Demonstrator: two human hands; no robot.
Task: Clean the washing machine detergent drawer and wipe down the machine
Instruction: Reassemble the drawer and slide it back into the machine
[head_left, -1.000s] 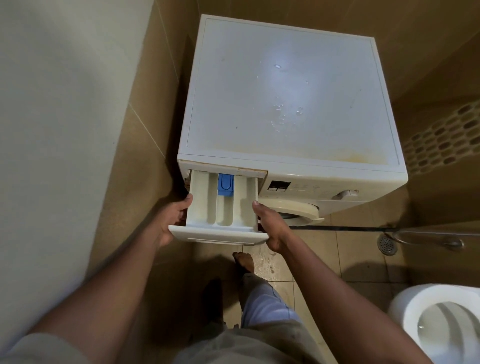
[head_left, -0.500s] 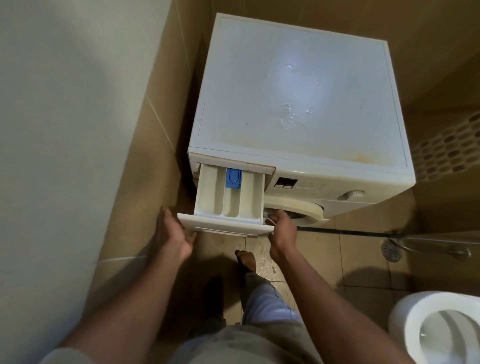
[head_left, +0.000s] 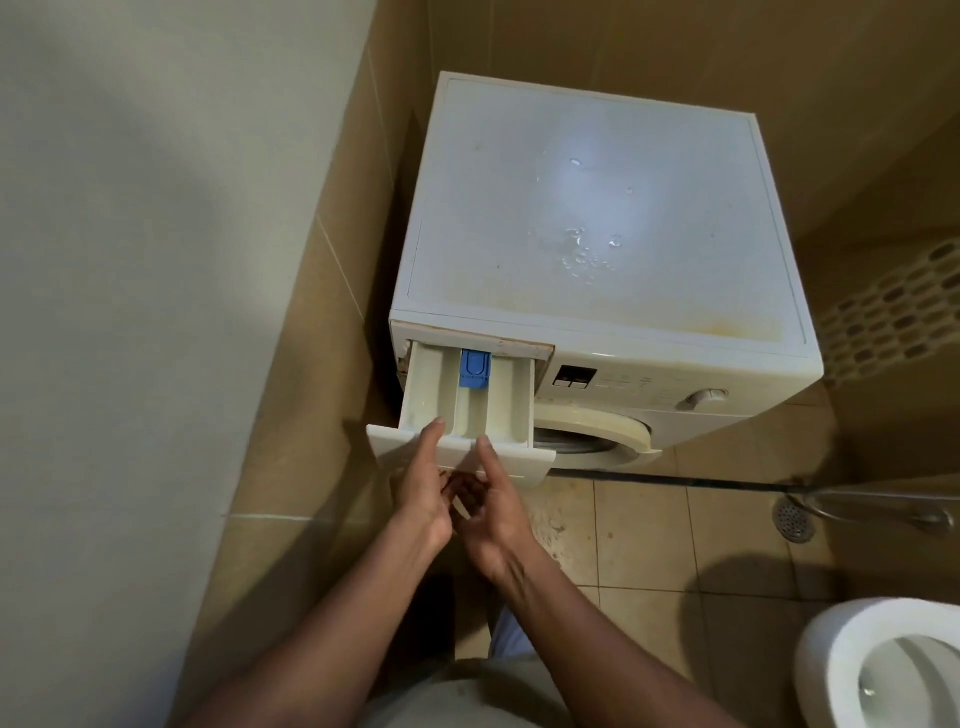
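Observation:
The white washing machine (head_left: 597, 171) stands in a tiled corner, its top stained and dotted with water drops. Its detergent drawer (head_left: 511, 400) is pulled far out at the front left, showing pale compartments and a blue insert (head_left: 474, 369) at the back. My left hand (head_left: 421, 499) and my right hand (head_left: 496, 525) meet at the middle of the drawer's front panel. Each thumb lies on the panel's top edge and the fingers curl beneath it. The round door rim (head_left: 597, 426) shows under the control panel.
A plain wall runs close along the left of the machine. A white toilet bowl (head_left: 841, 639) sits at the lower right. A floor drain (head_left: 792, 519) and a metal hose (head_left: 872, 506) lie on the tiled floor to the right.
Both hands left the drawer's outer corners and came together at the middle of its front panel. The drawer stays pulled out. The camera shifted so the machine sits further right.

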